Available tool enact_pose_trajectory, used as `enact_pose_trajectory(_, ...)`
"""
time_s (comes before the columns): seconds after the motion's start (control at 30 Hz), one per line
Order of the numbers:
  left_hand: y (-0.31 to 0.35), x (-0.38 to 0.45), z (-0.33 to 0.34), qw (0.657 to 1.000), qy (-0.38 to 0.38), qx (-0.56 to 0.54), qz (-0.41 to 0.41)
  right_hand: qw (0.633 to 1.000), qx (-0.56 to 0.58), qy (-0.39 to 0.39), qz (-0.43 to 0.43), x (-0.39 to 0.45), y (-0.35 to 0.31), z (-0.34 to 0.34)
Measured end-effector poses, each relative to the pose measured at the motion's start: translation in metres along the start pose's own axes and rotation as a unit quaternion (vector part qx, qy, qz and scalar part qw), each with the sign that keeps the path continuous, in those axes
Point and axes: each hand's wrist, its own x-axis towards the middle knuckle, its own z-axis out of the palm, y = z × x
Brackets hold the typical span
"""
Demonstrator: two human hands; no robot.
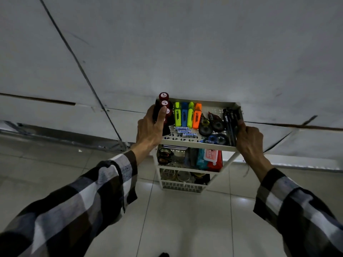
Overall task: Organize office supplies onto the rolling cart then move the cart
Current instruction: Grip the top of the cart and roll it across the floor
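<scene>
**Cart loaded, both hands on the top tray**

The sorting looks finished, as far as one view can tell. The white three-tier rolling cart (196, 143) carries supplies on every level. On the top tray, dark red round-capped stamps (164, 101) stand at the left edge, four highlighters (187, 115) lie side by side toward the far edge, small white tubes (185, 132) sit near the front edge, correction tape dispensers (213, 127) fill the middle, and black pens (230, 123) line the right edge. The middle tier holds scissors (164, 154) and packets (209, 158); the bottom tier holds what seem to be tape rolls (176, 175), though it is too dim to be sure.

The left hand (150, 130) curls around the tray's left edge beside the stamps, thumb raised against them; whether it grips the rim or a stamp I cannot tell. The right hand (249, 138) wraps the right edge near the front corner, fingers closed over the rim beside the pens. What remains, I judge, is moving the cart.

The cart stands on a glossy pale tiled floor (185, 219), close against a grey wall (185, 43) crossed by dark seams. The room is dim.
</scene>
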Motion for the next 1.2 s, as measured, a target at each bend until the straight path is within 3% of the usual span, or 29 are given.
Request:
enact_pose_trajectory(0.3, 0.01, 0.027, 0.01, 1.0, 0.003, 0.0, 0.01, 0.999, -0.001, 0.034, -0.023, 0.021, 0.0, 0.003)
enact_pose_trajectory(0.43, 0.01, 0.038, 0.02, 1.0, 0.0, 0.021, 0.0, 0.999, -0.046, 0.0, -0.016, 0.04, -0.003, 0.002)
enact_pose_trajectory(0.83, 0.009, 0.031, 0.021, 0.999, -0.006, 0.028, -0.025, 0.998, -0.012, -0.044, 0.04, 0.032, -0.009, -0.005)
enact_pose_trajectory(1.2, 0.01, 0.003, 0.004, 0.994, -0.092, 0.056, -0.012, 0.994, 0.01, -0.067, 0.09, 0.002, -0.012, -0.015)
